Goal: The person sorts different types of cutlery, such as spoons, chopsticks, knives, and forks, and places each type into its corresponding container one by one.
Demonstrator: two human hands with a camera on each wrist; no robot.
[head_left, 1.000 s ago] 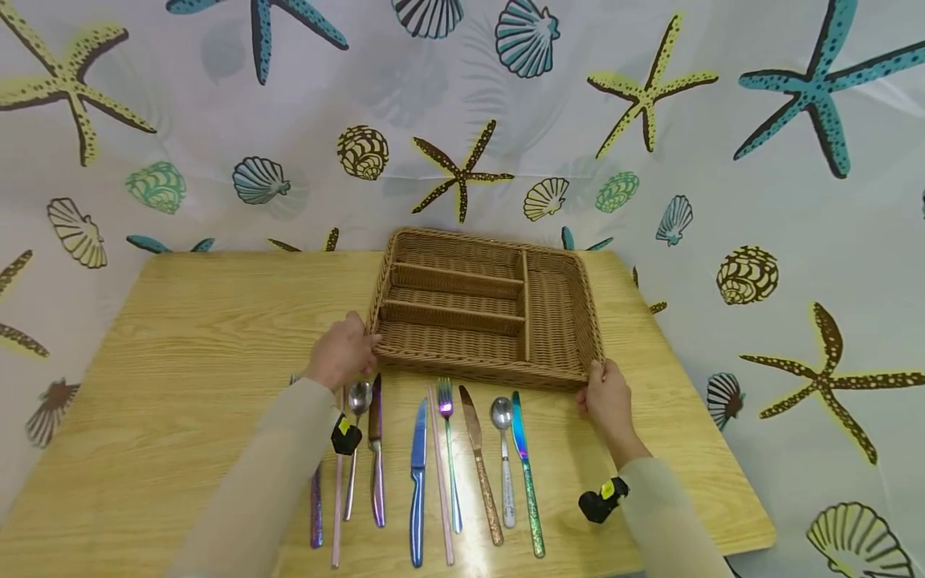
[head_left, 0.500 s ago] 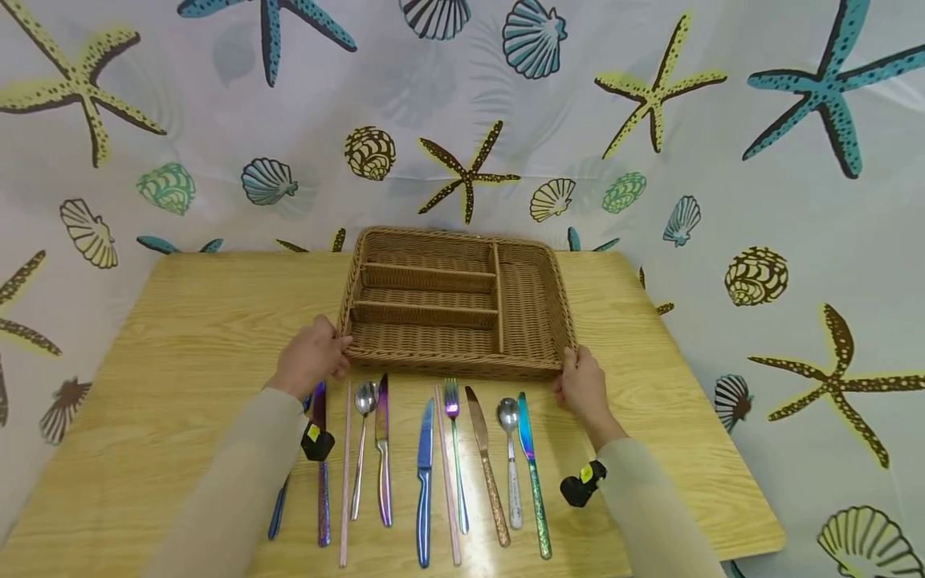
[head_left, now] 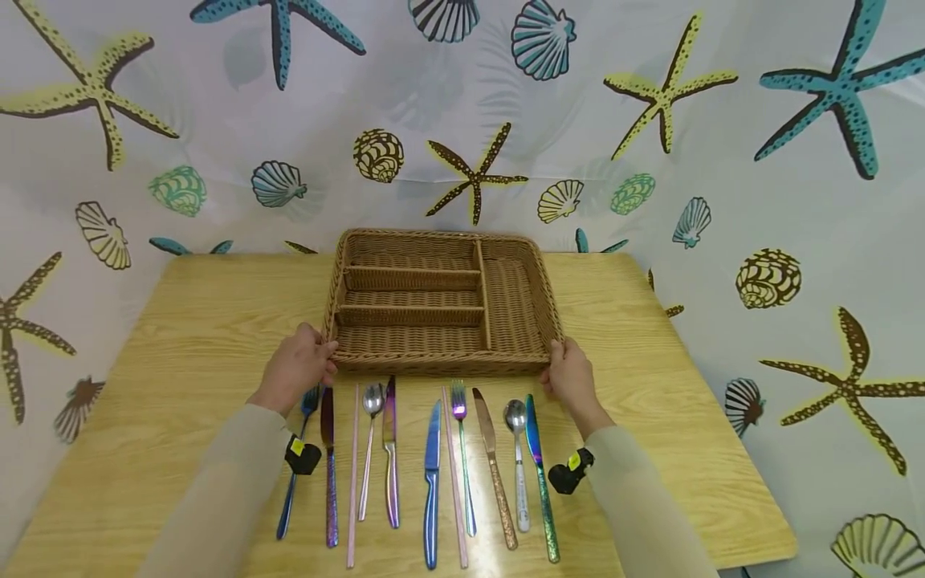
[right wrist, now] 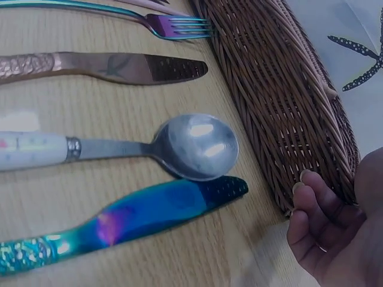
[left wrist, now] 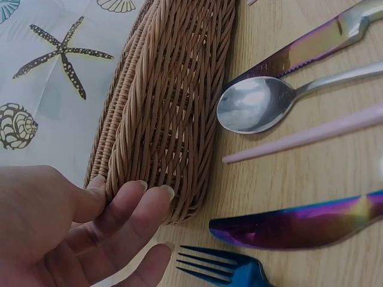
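Observation:
A brown wicker cutlery tray (head_left: 433, 361) with one long side compartment and three crosswise ones stands at the back of the table. My left hand (head_left: 295, 368) grips its front left corner, thumb over the rim and fingers against the outer wall (left wrist: 173, 107). At the front right corner, my right hand (head_left: 574, 377) holds the rim the same way. All the compartments look bare. In the left wrist view, a blue fork (left wrist: 224, 266) and a purple knife (left wrist: 287, 227) lie close to my fingers. A blue-green knife (right wrist: 149, 209) lies nearest my right hand.
Cutlery lies in a row before the tray: spoons (head_left: 372, 399) (head_left: 515, 413), pink chopsticks (head_left: 353, 482) (head_left: 455, 482), a rainbow fork (head_left: 459, 401), a copper knife (head_left: 495, 474), a blue knife (head_left: 431, 482). A shell-patterned cloth (head_left: 433, 96) hangs behind the wooden table (head_left: 202, 337).
Both hands have moved the wicker tray to the left and turned it straighter. The blue fork and purple knife at the left, partly covered by the left arm before, show more now.

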